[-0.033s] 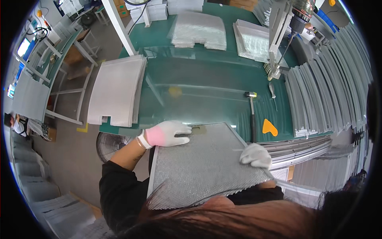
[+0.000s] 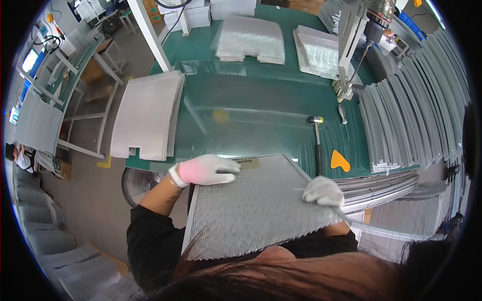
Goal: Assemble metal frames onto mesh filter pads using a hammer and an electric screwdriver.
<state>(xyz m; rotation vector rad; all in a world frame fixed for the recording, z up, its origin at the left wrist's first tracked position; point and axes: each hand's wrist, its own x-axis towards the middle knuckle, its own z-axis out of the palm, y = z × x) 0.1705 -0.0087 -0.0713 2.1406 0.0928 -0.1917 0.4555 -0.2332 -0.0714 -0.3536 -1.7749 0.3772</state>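
Note:
A silvery mesh filter panel [image 2: 256, 205] lies tilted before me, its far end at the table's front edge. A thin grey metal frame strip runs along its left, far and right sides; the near mesh edge looks bare and ragged. My left hand [image 2: 208, 169], in a white and pink glove, rests over the far left corner with fingers stretched out, next to a small beige plate [image 2: 248, 163]. My right hand [image 2: 324, 192], in a white glove, is curled around the frame strip [image 2: 344, 215] at the panel's right side. From there the strip bends away rightward.
On the green table [image 2: 241, 130] lie a hammer [image 2: 318, 145], a screwdriver [image 2: 343, 115] and an orange scraper [image 2: 340, 161]. Mesh sheets [image 2: 148, 115] are stacked left, more [image 2: 251, 40] at the back. Frames [image 2: 416, 105] crowd the right, beside a hanging power driver [image 2: 374, 30]. A floor fan [image 2: 140, 184] stands left.
My left hand has shifted slightly left on the panel. My right hand has turned a little at the panel's right edge, and the strip by it has moved slightly.

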